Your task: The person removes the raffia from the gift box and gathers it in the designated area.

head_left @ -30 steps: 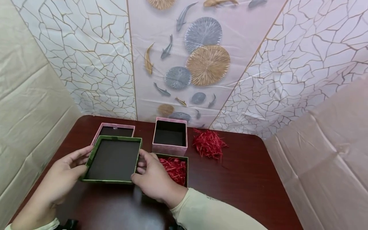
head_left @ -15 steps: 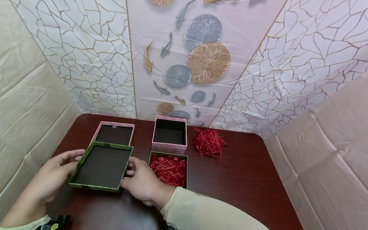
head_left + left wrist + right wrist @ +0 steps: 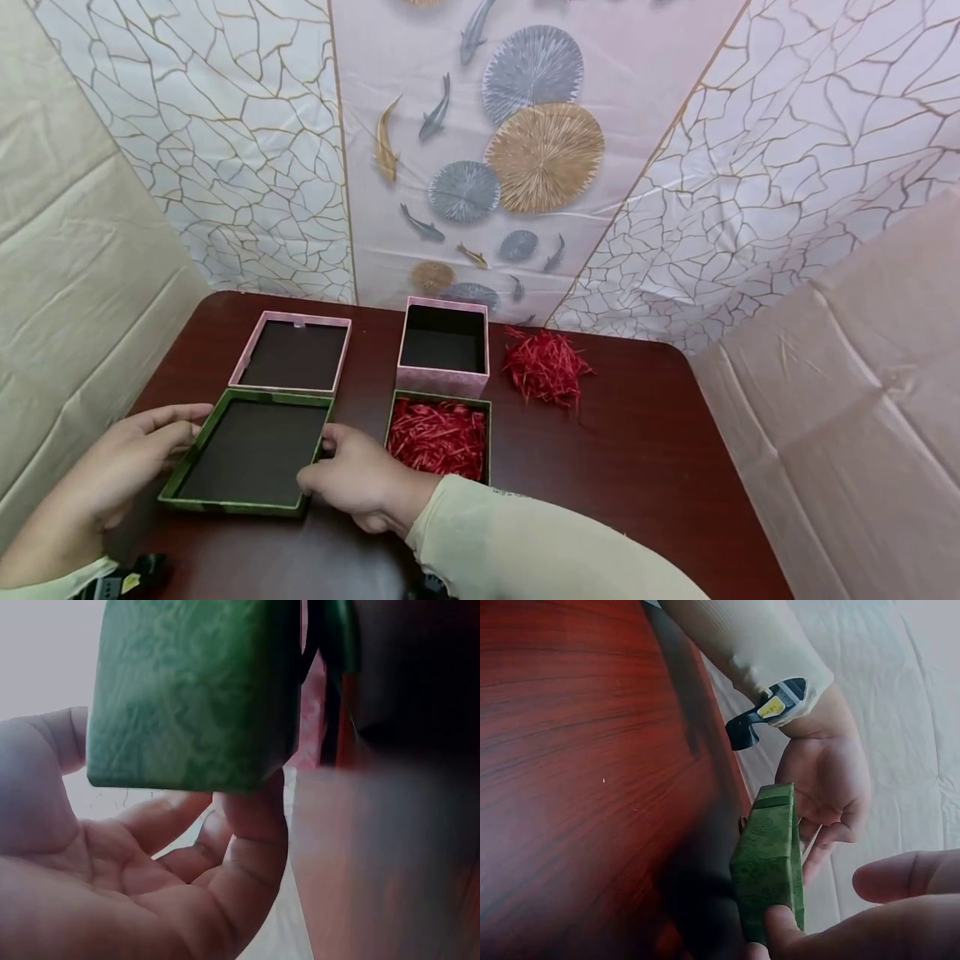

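Observation:
A shallow green box lid, its black inside facing up, is held between both hands at the table's left front. My left hand holds its left side; in the left wrist view, curled fingers lie beneath the patterned green wall. My right hand grips the right side, thumb near the front corner. In the right wrist view the lid's green side shows above a dark shadow on the table. Right of this hand stands a green box filled with red shredded paper, partly hidden by the forearm.
Directly behind the green lid lies a pink lid, black inside up. A pink box with a black interior stands behind the green box. Loose red paper shreds are heaped to its right. Patterned cloth walls off the table's back.
Both hands have carried the green lid left and toward the front, and lower. The pink lid and the filled green box now show more fully.

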Demonstrator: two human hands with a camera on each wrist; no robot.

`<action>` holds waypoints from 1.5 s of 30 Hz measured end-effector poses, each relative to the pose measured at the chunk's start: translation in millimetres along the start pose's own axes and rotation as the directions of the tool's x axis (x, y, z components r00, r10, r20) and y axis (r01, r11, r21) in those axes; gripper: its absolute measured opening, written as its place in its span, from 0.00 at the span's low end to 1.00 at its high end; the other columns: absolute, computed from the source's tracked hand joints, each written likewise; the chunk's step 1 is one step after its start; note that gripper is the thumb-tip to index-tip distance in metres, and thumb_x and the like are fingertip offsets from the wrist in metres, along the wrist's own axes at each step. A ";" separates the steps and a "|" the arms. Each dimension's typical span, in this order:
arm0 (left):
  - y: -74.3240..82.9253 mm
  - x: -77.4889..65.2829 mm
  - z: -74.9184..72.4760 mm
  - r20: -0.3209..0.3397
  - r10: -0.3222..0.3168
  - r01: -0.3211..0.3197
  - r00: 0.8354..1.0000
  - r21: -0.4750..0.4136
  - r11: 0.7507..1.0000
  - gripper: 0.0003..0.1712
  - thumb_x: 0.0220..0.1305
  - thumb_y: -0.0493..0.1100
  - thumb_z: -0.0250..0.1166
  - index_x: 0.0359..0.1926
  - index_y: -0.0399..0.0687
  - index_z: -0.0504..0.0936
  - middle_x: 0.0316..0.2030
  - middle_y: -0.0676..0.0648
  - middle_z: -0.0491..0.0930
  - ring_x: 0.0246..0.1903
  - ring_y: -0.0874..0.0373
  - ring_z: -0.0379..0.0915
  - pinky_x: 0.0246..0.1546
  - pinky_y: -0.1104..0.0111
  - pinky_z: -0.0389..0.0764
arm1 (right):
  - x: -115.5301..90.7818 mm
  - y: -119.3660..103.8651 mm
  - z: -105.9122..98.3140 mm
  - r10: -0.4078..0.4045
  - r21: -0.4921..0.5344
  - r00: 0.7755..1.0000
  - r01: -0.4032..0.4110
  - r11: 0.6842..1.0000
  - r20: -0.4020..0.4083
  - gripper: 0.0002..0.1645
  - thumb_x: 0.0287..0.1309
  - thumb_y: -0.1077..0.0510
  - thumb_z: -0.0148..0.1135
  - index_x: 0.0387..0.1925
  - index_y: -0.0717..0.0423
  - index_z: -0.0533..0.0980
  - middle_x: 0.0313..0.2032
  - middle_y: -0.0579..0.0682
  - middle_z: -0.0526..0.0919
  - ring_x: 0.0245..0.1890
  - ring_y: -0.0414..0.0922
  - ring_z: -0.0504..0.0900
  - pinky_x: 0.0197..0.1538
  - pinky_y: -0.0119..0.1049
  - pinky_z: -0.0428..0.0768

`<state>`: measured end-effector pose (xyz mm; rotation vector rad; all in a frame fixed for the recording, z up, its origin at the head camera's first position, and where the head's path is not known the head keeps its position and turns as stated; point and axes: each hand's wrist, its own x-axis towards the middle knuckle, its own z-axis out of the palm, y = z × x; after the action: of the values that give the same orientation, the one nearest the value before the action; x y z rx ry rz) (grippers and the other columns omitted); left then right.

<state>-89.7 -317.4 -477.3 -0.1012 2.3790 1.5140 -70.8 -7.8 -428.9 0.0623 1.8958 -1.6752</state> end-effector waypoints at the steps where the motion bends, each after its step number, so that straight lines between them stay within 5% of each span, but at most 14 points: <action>1: -1.2 0.6 -1.2 0.003 -0.004 0.004 1.000 0.006 1.000 0.31 0.92 0.45 0.44 0.81 0.25 0.67 0.57 0.53 0.87 0.49 0.78 0.79 0.45 0.72 0.86 | 0.6 0.2 1.2 0.007 -0.003 1.000 -0.007 1.000 0.001 0.53 0.53 0.69 0.66 0.84 0.63 0.66 0.73 0.54 0.77 0.64 0.46 0.78 0.67 0.41 0.80; 13: -16.3 6.2 -9.9 0.044 -0.080 0.080 0.996 0.004 0.997 0.35 0.94 0.50 0.41 0.82 0.26 0.64 0.68 0.28 0.79 0.49 0.71 0.82 0.45 0.62 0.91 | 11.5 -1.1 14.1 0.059 -0.007 0.998 -0.059 0.998 0.009 0.56 0.52 0.67 0.68 0.85 0.63 0.64 0.83 0.57 0.69 0.76 0.44 0.70 0.82 0.48 0.70; 25: -14.5 15.5 -7.2 0.051 -0.122 0.122 0.991 0.011 0.992 0.34 0.92 0.47 0.40 0.81 0.24 0.62 0.64 0.29 0.81 0.53 0.60 0.84 0.45 0.61 0.90 | 21.8 4.1 25.4 0.060 -0.015 0.994 -0.061 0.998 -0.095 0.56 0.46 0.66 0.69 0.82 0.64 0.68 0.80 0.59 0.73 0.79 0.49 0.70 0.85 0.51 0.68; 34: -13.6 17.0 -3.2 0.043 -0.162 0.162 0.986 0.019 0.987 0.35 0.91 0.49 0.40 0.81 0.25 0.62 0.67 0.26 0.77 0.57 0.53 0.83 0.46 0.61 0.91 | 20.4 4.8 27.5 0.083 -0.020 0.994 -0.084 0.996 -0.078 0.56 0.50 0.64 0.70 0.83 0.62 0.66 0.81 0.58 0.71 0.81 0.52 0.70 0.85 0.53 0.67; 45: -9.7 13.7 -2.7 0.006 -0.116 0.115 0.993 0.081 0.990 0.36 0.91 0.50 0.40 0.82 0.25 0.59 0.69 0.21 0.73 0.56 0.51 0.84 0.44 0.62 0.90 | 13.8 -2.5 26.5 0.093 -0.032 0.995 -0.094 0.995 -0.041 0.62 0.52 0.58 0.73 0.88 0.56 0.59 0.85 0.55 0.66 0.84 0.52 0.63 0.87 0.56 0.63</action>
<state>-101.1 -322.6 -488.8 -0.2083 2.3781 1.3616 -72.5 -37.4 -433.6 0.1694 1.9196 -1.5901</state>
